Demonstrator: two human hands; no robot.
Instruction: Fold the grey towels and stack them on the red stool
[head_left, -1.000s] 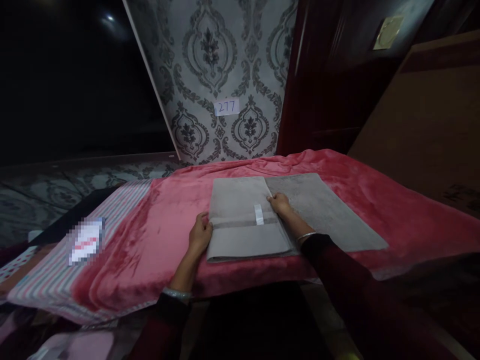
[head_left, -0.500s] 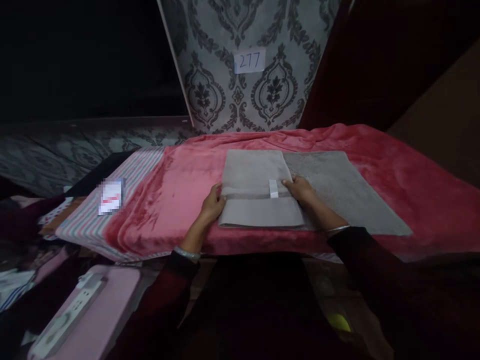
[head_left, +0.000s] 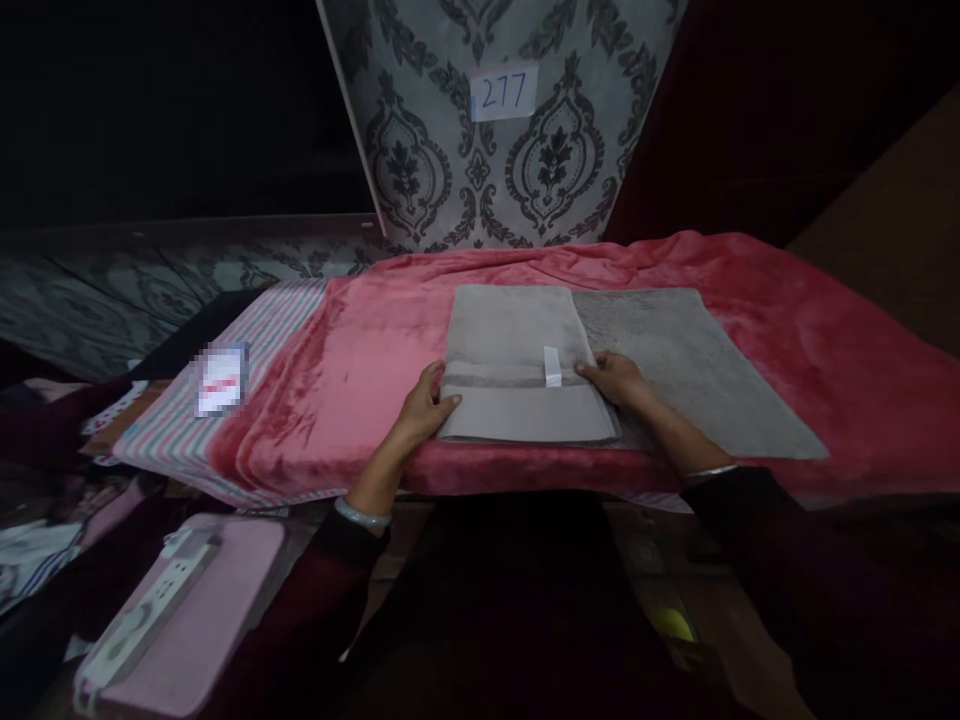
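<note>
Along the blanket's (head_left: 375,350) near edge, the cloth (head_left: 514,325), pinched by the right hand (head_left: 621,381) and touched by the left hand (head_left: 421,412), grip unclear, could be skewed by uneven pulling.

Dk maroon sleeves (head_left: 319,592) w/ blk cuffs (head_left: 346,543); silvery wristband (head_left: 362,514), L; thin pale bangle (head_left: 711,472), R

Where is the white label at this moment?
In the head view, the white label lies on the right part of the folded gray cloth, left of the right hand.
</note>
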